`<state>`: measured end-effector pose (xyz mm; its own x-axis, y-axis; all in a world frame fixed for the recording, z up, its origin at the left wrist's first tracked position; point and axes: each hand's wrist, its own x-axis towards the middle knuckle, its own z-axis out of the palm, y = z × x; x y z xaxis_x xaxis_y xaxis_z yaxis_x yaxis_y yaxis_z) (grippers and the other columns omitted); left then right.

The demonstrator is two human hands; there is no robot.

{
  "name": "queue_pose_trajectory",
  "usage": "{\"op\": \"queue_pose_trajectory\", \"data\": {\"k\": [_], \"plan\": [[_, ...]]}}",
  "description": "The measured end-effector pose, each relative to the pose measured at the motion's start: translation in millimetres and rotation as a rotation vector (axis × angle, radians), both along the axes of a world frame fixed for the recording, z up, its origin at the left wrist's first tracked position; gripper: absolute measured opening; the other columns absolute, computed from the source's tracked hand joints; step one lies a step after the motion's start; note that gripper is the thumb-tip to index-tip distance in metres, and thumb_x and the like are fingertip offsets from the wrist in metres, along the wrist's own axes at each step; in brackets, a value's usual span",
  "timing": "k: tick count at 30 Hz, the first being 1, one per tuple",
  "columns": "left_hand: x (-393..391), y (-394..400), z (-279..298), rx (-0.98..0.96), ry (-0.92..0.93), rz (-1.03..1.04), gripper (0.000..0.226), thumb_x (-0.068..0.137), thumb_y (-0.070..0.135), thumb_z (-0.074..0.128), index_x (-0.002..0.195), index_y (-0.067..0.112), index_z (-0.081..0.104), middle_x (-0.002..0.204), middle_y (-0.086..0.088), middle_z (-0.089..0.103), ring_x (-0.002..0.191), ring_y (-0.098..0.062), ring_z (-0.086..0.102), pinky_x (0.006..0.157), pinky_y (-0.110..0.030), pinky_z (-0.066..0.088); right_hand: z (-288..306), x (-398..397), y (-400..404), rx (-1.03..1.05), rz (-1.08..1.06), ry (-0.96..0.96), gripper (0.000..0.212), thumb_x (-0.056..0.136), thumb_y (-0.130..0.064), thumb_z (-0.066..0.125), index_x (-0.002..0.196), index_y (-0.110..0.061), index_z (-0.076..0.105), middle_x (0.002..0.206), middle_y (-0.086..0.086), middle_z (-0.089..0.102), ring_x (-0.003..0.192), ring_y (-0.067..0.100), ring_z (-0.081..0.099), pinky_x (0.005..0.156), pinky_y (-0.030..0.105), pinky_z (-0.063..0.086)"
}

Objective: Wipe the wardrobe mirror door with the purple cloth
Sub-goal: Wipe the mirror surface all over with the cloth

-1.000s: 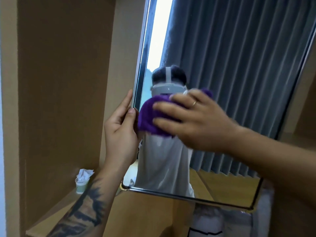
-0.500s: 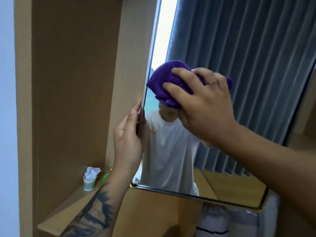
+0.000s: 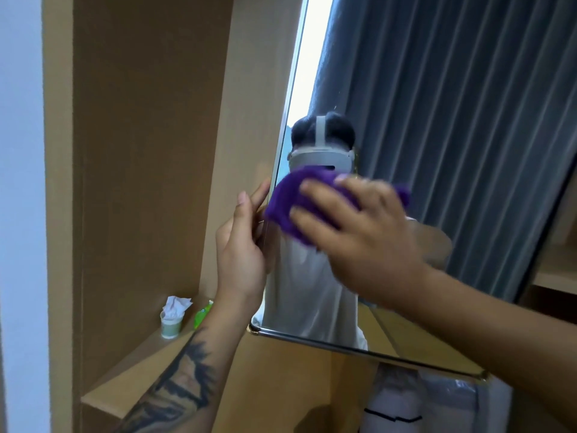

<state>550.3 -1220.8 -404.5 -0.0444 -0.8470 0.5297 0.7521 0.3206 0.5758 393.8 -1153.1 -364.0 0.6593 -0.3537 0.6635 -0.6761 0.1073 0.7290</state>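
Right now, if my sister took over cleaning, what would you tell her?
Left hand: holds the left edge of the wardrobe mirror door, steadying it.
Right hand: presses the purple cloth flat on the glass, near that left edge, about mid-height.
Done: cannot tell from the glass which parts have been wiped.
Left: keep wiping across the rest, including the lower strip and right side.
Nearby: a small cup with tissue sits on the shelf.

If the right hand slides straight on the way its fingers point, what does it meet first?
Probably the left hand gripping the mirror edge; the right hand presses the cloth leftward, close to it.
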Motion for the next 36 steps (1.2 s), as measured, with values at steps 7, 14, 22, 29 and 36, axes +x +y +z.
{"op": "queue_pose_trajectory", "data": {"k": [7, 14, 22, 29, 36], "plan": [[1.5, 2.2, -2.6, -0.007, -0.038, 0.007, 0.045, 0.111, 0.036, 0.031, 0.133, 0.016, 0.066, 0.12, -0.008, 0.075, 0.118, -0.019, 0.069, 0.098, -0.029, 0.056, 15.3, -17.2, 5.9, 0.02, -0.018, 0.033, 0.04, 0.096, -0.026, 0.059, 0.135, -0.027, 0.066, 0.151, 0.006, 0.056, 0.127, 0.04, 0.056, 0.099, 0.051, 0.041], [-0.5, 5.7, -5.2, -0.011, -0.047, 0.072, 0.038, 0.11, 0.031, 0.037, 0.127, 0.02, 0.069, 0.12, -0.008, 0.075, 0.107, -0.015, 0.072, 0.09, -0.024, 0.057, -33.9, -21.4, 5.9, 0.157, 0.031, 0.144, 0.035, 0.1, -0.026, 0.052, 0.13, -0.026, 0.069, 0.148, 0.004, 0.06, 0.122, 0.038, 0.063, 0.098, 0.051, 0.047], [-2.9, 7.4, -6.4, 0.021, 0.007, 0.052, 0.03, 0.109, 0.018, 0.044, 0.123, 0.015, 0.07, 0.119, -0.007, 0.075, 0.107, -0.012, 0.073, 0.083, -0.019, 0.058, -22.7, -23.9, 5.9, 0.007, 0.078, -0.088, 0.035, 0.1, -0.027, 0.056, 0.132, -0.025, 0.07, 0.149, 0.006, 0.059, 0.129, 0.038, 0.049, 0.101, 0.052, 0.039], [-4.0, 10.4, -6.5, 0.044, 0.037, 0.045, 0.027, 0.107, 0.015, 0.046, 0.117, 0.02, 0.071, 0.117, -0.005, 0.076, 0.099, -0.009, 0.071, 0.083, -0.017, 0.058, -7.3, -37.6, 12.3, 0.056, 0.111, 0.08, 0.028, 0.102, -0.025, 0.058, 0.125, -0.026, 0.074, 0.143, 0.005, 0.064, 0.118, 0.039, 0.064, 0.095, 0.049, 0.045], [-5.5, 11.0, -7.2, 0.052, 0.04, 0.093, 0.028, 0.107, 0.011, 0.048, 0.127, 0.017, 0.066, 0.1, 0.009, 0.079, 0.092, -0.001, 0.072, 0.069, -0.011, 0.056, -41.6, -41.6, 13.6, 0.071, 0.131, 0.039, 0.027, 0.098, -0.023, 0.063, 0.121, -0.026, 0.076, 0.142, 0.003, 0.065, 0.117, 0.038, 0.067, 0.097, 0.049, 0.045]]}}
